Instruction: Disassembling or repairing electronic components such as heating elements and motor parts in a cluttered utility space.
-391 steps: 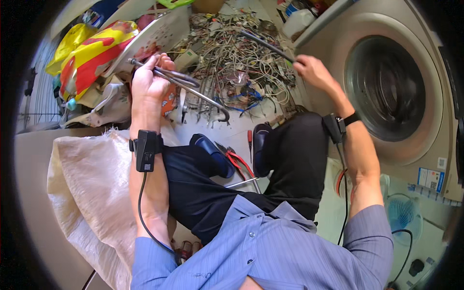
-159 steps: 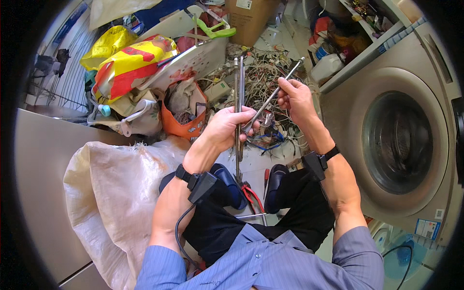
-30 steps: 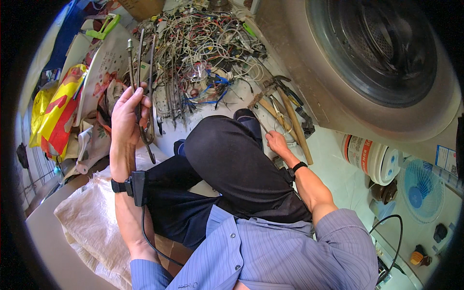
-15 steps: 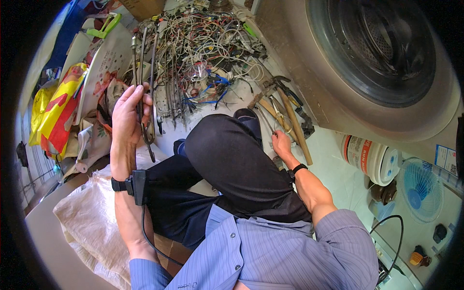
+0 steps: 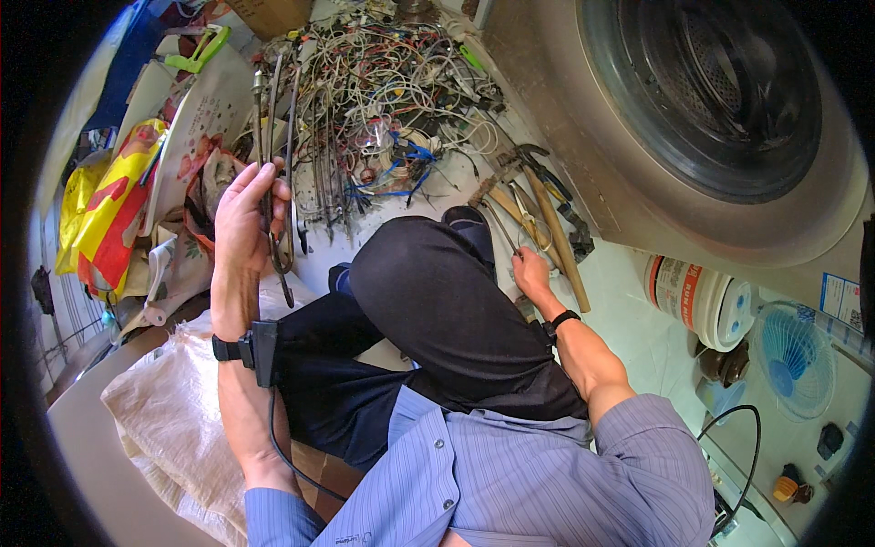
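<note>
My left hand (image 5: 244,214) is raised at the left, its fingers wrapped round a bent metal tube (image 5: 270,118). The tube is dark, folded into long parallel legs, with a silver fitting at its upper end and a hooked loop below my palm. Beside my raised knee, my right hand (image 5: 531,272) is low and pinches a thin dark metal rod (image 5: 499,222) that points up toward the tools. Close to that hand lie hammers with wooden handles (image 5: 559,242) and black-and-yellow pliers (image 5: 552,180). What the right fingers cover of the rod is hidden.
A tangled heap of cables (image 5: 401,82) spreads over the floor ahead, with several thin metal rods at its left. A front-loading washing machine (image 5: 583,118) stands at the right, near a white bucket (image 5: 684,292) and a blue fan (image 5: 793,360). A white woven sack (image 5: 164,401) lies at the left.
The bent tube has tilted slightly and shifted a little right with my left hand. My right hand has barely moved.
</note>
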### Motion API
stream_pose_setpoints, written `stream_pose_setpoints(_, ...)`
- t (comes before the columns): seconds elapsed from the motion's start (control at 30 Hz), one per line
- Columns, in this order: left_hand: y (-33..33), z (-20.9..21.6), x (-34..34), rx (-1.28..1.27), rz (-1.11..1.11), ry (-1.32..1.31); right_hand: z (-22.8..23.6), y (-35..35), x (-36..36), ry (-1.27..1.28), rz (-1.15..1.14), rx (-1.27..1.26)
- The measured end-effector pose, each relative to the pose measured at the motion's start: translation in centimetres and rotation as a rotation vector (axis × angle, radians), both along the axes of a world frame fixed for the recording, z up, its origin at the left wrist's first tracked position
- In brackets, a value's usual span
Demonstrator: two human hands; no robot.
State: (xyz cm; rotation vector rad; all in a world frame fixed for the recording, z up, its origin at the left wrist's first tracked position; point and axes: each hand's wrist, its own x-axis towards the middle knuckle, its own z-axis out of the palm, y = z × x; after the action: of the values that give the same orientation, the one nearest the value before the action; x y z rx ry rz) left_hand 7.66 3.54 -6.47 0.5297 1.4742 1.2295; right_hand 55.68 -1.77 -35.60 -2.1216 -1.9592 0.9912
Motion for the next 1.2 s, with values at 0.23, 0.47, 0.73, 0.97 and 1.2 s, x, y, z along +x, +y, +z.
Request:
stream_pose_setpoints(0.23, 0.1, 0.1, -0.5, 0.022, -0.013, -0.012, 0.4, 0.4, -0.3, 0.018, 0.015, -0.005)
stream_pose_setpoints(0.47, 0.5, 0.1, 0.0, -0.009, -0.004, 0.009, 0.1, 1.3, -0.9, 0.057, 0.033, 0.043)
stream_pose_setpoints(0.73, 0.2, -0.6, -0.4, 0.001, -0.018, -0.023, -0.7, 1.2, 0.1, -0.024, 0.050, -0.003)
stream_pose_setpoints(0.97, -0.2, -0.1, -0.6, -0.008, -0.020, 0.018, 0.5, -0.2, -0.7, 0.043, -0.026, -0.003)
stream_pose_setpoints(1.2, 0.0, 0.0, -0.1, -0.015, -0.012, 0.005, 0.6, 0.0, -0.3, -0.005, 0.027, 0.032)
